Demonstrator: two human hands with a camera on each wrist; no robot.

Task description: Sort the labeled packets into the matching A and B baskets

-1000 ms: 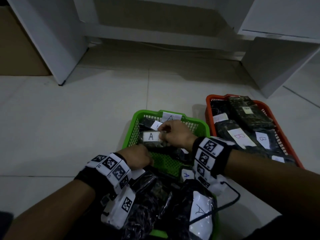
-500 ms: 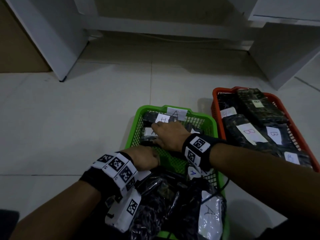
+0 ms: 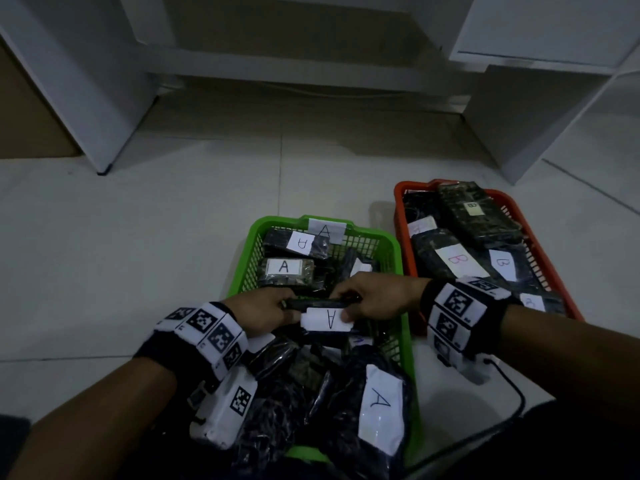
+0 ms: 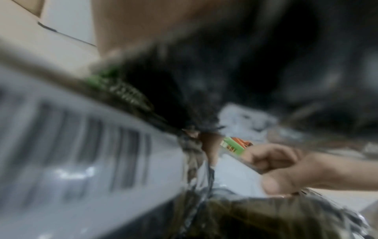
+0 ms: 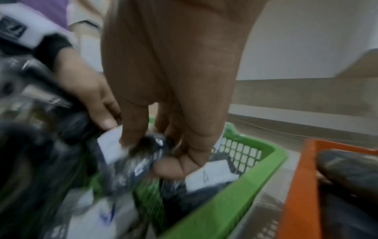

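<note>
Left hand (image 3: 266,308) and right hand (image 3: 375,297) each pinch one end of a dark packet (image 3: 322,303) labelled A, held level over the middle of the green basket (image 3: 242,271). Judged light, soft and crinkly in slippery film; the end pinches suit it, and a grip across the paper label (image 3: 327,319) risks peeling it. Left of the held packet, other A packets (image 3: 284,270) lie in the green basket. Nearer the person, loose packets (image 3: 346,410) crowd it. Right of the green basket stands the orange basket (image 3: 519,209) holding B packets.

Black wristbands (image 3: 464,308) with square-coded white tags
</note>
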